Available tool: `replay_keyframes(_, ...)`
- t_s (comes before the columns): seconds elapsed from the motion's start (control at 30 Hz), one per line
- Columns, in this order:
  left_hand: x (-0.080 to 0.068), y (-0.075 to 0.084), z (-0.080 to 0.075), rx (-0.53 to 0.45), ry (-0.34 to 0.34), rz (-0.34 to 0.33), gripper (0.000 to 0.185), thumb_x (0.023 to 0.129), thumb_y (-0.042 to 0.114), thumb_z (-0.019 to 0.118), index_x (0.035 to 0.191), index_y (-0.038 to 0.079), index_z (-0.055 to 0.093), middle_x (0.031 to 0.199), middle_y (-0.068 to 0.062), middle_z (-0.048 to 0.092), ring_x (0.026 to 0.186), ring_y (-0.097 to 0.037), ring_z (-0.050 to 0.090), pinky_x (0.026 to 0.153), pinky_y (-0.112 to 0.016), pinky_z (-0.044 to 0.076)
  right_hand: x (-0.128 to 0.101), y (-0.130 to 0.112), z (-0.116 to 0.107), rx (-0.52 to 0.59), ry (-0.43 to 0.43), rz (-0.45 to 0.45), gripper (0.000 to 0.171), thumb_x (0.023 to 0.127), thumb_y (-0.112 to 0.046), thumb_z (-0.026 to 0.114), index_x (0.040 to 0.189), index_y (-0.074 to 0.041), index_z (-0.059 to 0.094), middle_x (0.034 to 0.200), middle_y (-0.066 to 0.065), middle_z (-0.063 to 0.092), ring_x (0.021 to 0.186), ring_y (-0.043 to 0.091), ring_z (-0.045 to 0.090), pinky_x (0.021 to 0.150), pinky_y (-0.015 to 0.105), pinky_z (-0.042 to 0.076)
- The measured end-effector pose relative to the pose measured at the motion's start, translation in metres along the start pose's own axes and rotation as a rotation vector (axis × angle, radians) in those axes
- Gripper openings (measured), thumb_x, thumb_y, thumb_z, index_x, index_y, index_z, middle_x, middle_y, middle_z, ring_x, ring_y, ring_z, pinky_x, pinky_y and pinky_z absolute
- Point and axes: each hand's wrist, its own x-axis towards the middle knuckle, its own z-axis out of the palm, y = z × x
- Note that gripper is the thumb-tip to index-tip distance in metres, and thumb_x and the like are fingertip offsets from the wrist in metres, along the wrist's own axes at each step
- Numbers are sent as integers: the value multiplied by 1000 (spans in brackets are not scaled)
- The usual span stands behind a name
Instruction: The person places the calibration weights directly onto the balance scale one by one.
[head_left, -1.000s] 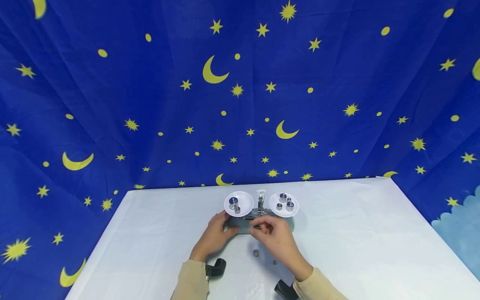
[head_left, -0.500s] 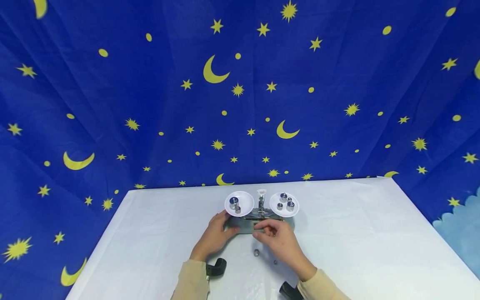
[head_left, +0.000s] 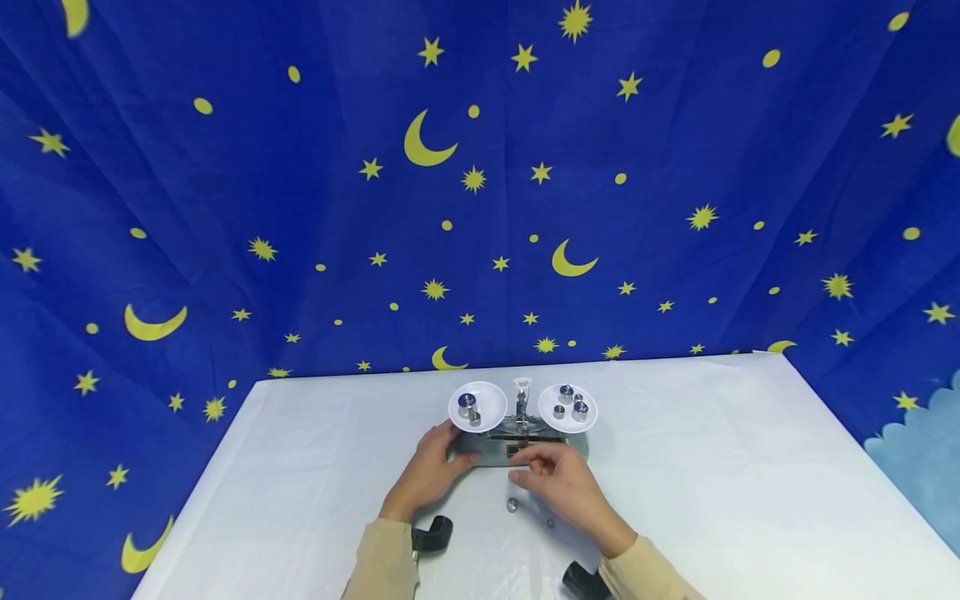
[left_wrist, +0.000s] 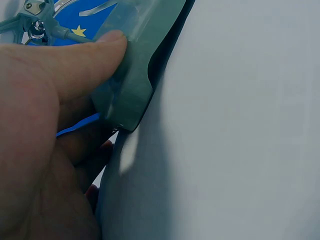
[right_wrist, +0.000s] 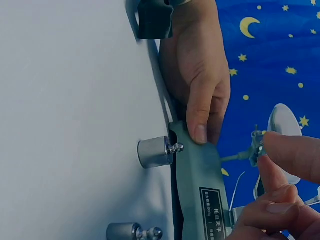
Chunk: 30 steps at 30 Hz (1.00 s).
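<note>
I see the balance [head_left: 517,437] near the far middle of the desk [head_left: 712,467], its long axis running 9 to 3 o'clock across my view, so both hands reach it from the 6 o'clock side. My left hand [head_left: 431,471] holds the left end of the grey base, thumb curled over its top edge and fingers under the side; the left wrist view shows that thumb [left_wrist: 75,60] pressed flat on the base. My right hand [head_left: 558,483] sits at the middle front of the base, fingers drawn together in a narrow pinch; in the right wrist view the fingertips [right_wrist: 280,150] close on a small metal part by the beam, though I cannot tell exactly which part it is. The right hand is the nearer one to the beam's centre. The left pan [head_left: 477,406] carries two weights, the right pan [head_left: 567,407] about four. Two loose weights lie on the desk just on my side of the base, the larger weight [head_left: 512,504] at 6 o'clock from the nameplate, the smaller weight [head_left: 551,523] partly beside my right wrist.
</note>
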Motion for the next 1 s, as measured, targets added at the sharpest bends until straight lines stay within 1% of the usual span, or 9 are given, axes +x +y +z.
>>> replay_keyframes(0.23, -1, -1, 0, 5, 1, 12, 63, 93, 27, 71, 146, 2, 50, 153, -18, 45, 143, -39, 37, 122, -59, 17, 1, 7, -2, 22, -58, 37, 24, 81, -9, 80, 102, 2, 74, 66, -2, 49, 56, 7, 41, 49, 16, 32)
replay_keyframes(0.5, 1, -1, 0, 9, 8, 21, 62, 93, 27, 71, 145, 1, 51, 152, -18, 46, 143, -39, 37, 122, -57, 18, -1, 15, -5, 21, -135, 80, 25, 83, -14, 80, 104, -1, 74, 66, -2, 52, 56, 8, 42, 49, 17, 35)
replay_keyframes(0.57, 1, -2, 1, 8, 13, 21, 62, 93, 26, 71, 145, 1, 51, 152, -19, 46, 143, -39, 38, 122, -57, 18, -1, 16, -4, 22, -144, 86, 24, 83, -14, 80, 103, -2, 75, 66, -3, 52, 56, 8, 42, 48, 17, 34)
replay_keyframes(0.77, 1, -2, 1, 3, 7, 15, 62, 93, 26, 71, 145, 0, 50, 152, -19, 45, 143, -39, 37, 123, -56, 18, -3, 18, -4, 55, -160, 80, 23, 82, -9, 80, 101, 2, 74, 64, -3, 49, 55, 8, 40, 47, 18, 31)
replay_keyframes(1.0, 0, -1, 0, 0, 6, 21, 61, 93, 24, 70, 145, -1, 50, 152, -20, 45, 143, -39, 37, 123, -56, 18, -1, 23, -4, 51, -170, 78, 22, 81, -8, 81, 100, 2, 75, 65, -3, 48, 55, 8, 40, 48, 18, 32)
